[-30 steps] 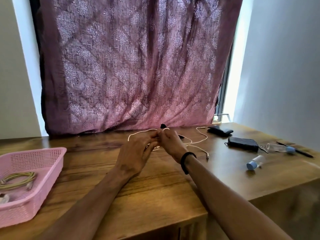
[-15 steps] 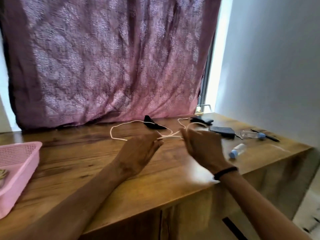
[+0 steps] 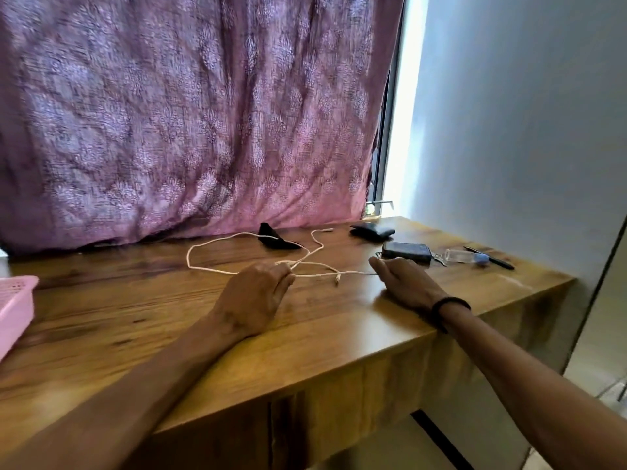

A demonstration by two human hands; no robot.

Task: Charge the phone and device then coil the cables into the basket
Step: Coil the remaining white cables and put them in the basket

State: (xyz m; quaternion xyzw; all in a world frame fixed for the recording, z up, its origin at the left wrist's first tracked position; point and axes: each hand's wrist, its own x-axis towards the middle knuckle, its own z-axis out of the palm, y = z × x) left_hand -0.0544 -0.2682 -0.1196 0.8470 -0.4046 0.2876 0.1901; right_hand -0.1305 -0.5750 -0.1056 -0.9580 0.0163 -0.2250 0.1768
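A white cable [image 3: 207, 268] lies in a loose loop across the middle of the wooden table [image 3: 142, 320]. My left hand [image 3: 252, 300] pinches the cable near where its strands cross. My right hand [image 3: 405, 283] rests to the right, fingers closed on a straight stretch of the same cable; a plug end lies between the two hands. The pink basket [image 3: 13, 307] shows only its corner at the left edge. A black device [image 3: 276, 237] sits near the curtain, under the cable.
At the right end of the table lie a dark pouch [image 3: 372, 229], a dark wallet-like case [image 3: 406, 251], a small clear bottle with a blue cap [image 3: 464, 256] and a black pen [image 3: 490, 258]. A purple curtain [image 3: 190, 113] hangs behind. The table's front edge is close to my arms.
My hands have drawn apart: the right hand slid right along the cable and down to the table, stretching a straight run. The view turned right, so the basket is mostly out of frame.
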